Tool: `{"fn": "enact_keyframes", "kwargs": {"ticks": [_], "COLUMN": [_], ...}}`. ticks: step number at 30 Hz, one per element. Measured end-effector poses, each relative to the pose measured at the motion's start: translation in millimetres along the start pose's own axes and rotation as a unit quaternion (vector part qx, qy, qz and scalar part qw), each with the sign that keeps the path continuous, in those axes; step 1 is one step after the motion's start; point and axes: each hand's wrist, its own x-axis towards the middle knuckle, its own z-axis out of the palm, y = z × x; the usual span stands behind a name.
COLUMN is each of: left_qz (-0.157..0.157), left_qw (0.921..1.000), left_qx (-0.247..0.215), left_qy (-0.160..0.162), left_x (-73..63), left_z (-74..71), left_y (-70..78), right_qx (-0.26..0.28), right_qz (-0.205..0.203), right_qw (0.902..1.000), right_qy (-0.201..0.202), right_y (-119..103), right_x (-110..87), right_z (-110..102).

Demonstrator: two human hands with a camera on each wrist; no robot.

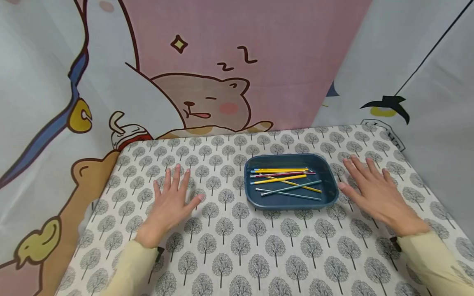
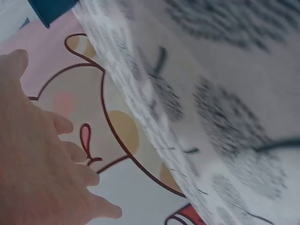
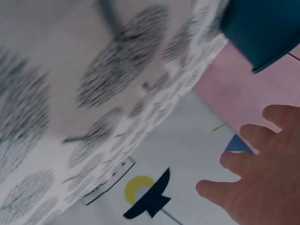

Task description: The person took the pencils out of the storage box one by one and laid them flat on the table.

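In the head view a dark blue rectangular tray sits on the table, right of the middle. Several thin pencils lie loosely in it: yellow pencils, a dark red pencil and dark green pencils, some crossing each other. To the left of the tray my left hand is spread with straight fingers and holds nothing. My right hand, also spread and holding nothing, lies close beside the tray's right side, its thumb near the rim. Both wrist views show extended fingers and part of the tray.
A white cloth with grey tree prints covers the table. Behind it hangs a curtain with a sleeping bear drawing; pale printed curtains also stand along the left and right sides.
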Motion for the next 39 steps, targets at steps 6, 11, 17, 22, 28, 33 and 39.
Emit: {"fn": "enact_keyframes", "kwargs": {"ticks": [6,11,17,22,28,33,39], "left_qz": [0.029,0.055,0.082,0.101,0.128,0.143,0.155], "left_qw": [0.9994,0.9982,0.9965,0.9949,0.9917,0.9896,0.9879], "left_qx": [0.0,0.0,-0.008,-0.007,-0.014,-0.016,-0.004], "left_qy": [0.021,0.024,0.015,0.005,0.005,0.005,-0.01], "left_x": [3.4,11.1,21.8,28.4,34.3,38.0,42.4], "left_z": [-4.5,-6.1,-0.5,4.5,7.6,12.2,18.3], "left_y": [20.9,41.3,62.5,77.5,91.2,99.6,110.3], "right_qx": [0.026,0.037,0.05,0.058,0.076,0.093,0.106], "right_qz": [-0.037,-0.066,-0.086,-0.109,-0.131,-0.14,-0.142], "right_qw": [0.9988,0.9968,0.9948,0.9922,0.9884,0.9858,0.9836], "right_qy": [0.016,0.026,0.022,0.016,0.01,-0.003,-0.032], "right_y": [-25,-45,-64,-73,-79,-82,-86], "right_x": [10.1,19.7,32.0,39.4,44.0,46.4,50.0], "right_z": [-1,1,5,13,20,26,30]}}
